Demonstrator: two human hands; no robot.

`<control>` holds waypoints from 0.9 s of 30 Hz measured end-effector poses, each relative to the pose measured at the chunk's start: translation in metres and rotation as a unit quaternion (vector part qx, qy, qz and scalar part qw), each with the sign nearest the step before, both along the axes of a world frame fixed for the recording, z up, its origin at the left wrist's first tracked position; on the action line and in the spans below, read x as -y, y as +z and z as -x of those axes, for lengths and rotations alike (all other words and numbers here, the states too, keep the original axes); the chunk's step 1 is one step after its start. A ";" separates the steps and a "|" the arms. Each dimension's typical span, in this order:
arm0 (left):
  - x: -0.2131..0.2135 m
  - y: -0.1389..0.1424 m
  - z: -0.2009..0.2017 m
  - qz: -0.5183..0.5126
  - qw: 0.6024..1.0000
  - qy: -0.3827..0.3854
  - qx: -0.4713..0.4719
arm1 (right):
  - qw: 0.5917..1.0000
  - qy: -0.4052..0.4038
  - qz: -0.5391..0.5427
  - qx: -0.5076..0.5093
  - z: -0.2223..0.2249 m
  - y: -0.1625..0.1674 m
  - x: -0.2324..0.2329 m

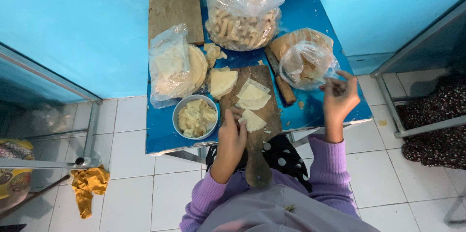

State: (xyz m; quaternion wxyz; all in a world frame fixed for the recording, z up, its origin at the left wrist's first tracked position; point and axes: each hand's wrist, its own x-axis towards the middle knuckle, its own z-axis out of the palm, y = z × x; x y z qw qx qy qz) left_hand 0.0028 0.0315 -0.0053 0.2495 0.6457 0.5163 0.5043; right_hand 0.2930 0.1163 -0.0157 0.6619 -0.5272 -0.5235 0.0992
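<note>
- Two hands were at work over a small blue table (310, 18) set against a blue wall.
- The left hand (231, 132) lay on the near end of a wooden board (264, 110), fingers curled down and touching a cut pastry triangle (253, 121); whether it pinched the piece, I could not tell.
- The right hand (340, 97) hovered above the table's right edge, fingers loosely bent, thumb and fingertips drawn together; anything between them was too small to make out.
- Several more cut sheets (252, 95) lay stacked in the middle of the board, still flat and unfilled.
- A metal bowl (195, 116) of pale filling stood just left of the board, looking nearly full.
- A big clear bag (241, 13) of finished rolls stood at the far side, well filled, so much seemed already done.
- A bagged stack of round sheets (174, 69) at the far left was still thick, so plenty seemed left.
- A smaller bag (307, 62) sat near the right hand.
</note>
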 end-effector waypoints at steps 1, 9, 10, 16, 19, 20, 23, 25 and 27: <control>0.002 0.002 0.001 0.006 1.000 0.002 -0.010 | 1.000 -0.003 -0.002 -0.023 -0.003 0.000 0.000; 0.016 0.008 0.003 0.017 0.998 0.010 -0.054 | 0.992 0.008 -0.003 -0.124 -0.016 0.007 0.037; 0.017 0.007 0.003 0.011 0.997 0.024 -0.068 | 0.990 0.012 0.004 -0.138 -0.012 0.007 0.043; 0.015 0.003 0.004 -0.003 0.997 0.048 -0.055 | 0.964 0.172 0.105 -0.174 0.028 -0.016 0.066; 0.015 0.000 0.005 0.001 0.999 0.041 -0.022 | 0.943 0.256 0.117 -0.179 0.054 -0.035 0.073; 0.014 0.000 0.005 0.018 0.999 0.036 -0.002 | 0.936 0.280 0.118 -0.177 0.060 -0.040 0.075; 0.011 -0.003 0.005 0.028 0.998 0.041 0.033 | 0.959 0.263 0.073 -0.075 0.070 -0.045 0.083; 0.010 -0.005 0.005 0.022 0.998 0.043 0.042 | 0.968 0.247 0.027 -0.023 0.075 -0.043 0.089; 0.010 -0.005 0.006 0.016 0.998 0.039 0.044 | 0.976 0.210 -0.005 0.048 0.076 -0.037 0.096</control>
